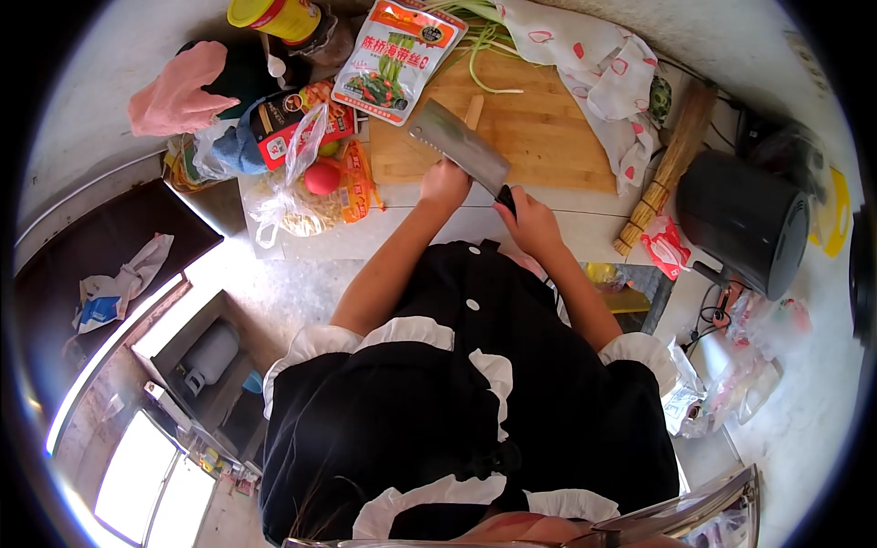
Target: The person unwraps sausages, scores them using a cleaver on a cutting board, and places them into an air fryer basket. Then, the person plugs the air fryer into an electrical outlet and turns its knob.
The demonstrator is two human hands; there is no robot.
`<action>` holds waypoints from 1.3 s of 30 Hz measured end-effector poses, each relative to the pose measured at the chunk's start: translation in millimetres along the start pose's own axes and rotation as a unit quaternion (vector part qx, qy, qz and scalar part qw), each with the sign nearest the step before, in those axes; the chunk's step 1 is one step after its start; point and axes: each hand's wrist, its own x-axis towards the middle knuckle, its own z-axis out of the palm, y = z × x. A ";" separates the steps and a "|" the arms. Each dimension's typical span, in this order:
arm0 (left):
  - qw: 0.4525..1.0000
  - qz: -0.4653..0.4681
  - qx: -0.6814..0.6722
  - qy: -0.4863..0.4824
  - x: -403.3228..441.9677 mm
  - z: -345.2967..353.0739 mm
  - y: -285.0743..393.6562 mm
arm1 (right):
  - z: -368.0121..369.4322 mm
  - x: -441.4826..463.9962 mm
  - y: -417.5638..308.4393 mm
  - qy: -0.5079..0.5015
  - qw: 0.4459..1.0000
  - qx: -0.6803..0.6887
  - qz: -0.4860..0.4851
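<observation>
Taking the cutting board as my reference point, I record the following. The cleaver is over the near-left part of the board, its broad blade slanting from upper left down to a black handle just past the near edge. My right hand is closed around that handle, fingers wrapped. My left hand is curled at the lower side of the blade, close to the board's near edge; its fingertips are partly hidden (the steel is in the way), so I cannot tell whether it grips the blade or only rests against it.

A pale wooden stick shows beyond the blade, on the board. Across the board's far-left corner lies a printed food packet — white and orange — with green stalks beside it at the far edge. A white cloth with red shapes covers the far-right side of the board. Left of the board I note a clear plastic bag and a red round item. Right of it are a straw brush and, farther out, a dark appliance.
</observation>
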 end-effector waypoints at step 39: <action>0.994 -0.074 -0.067 -0.051 -16.7 -1.6 2.2 | 2.4 -18.1 -16.2 -0.040 0.999 0.015 0.029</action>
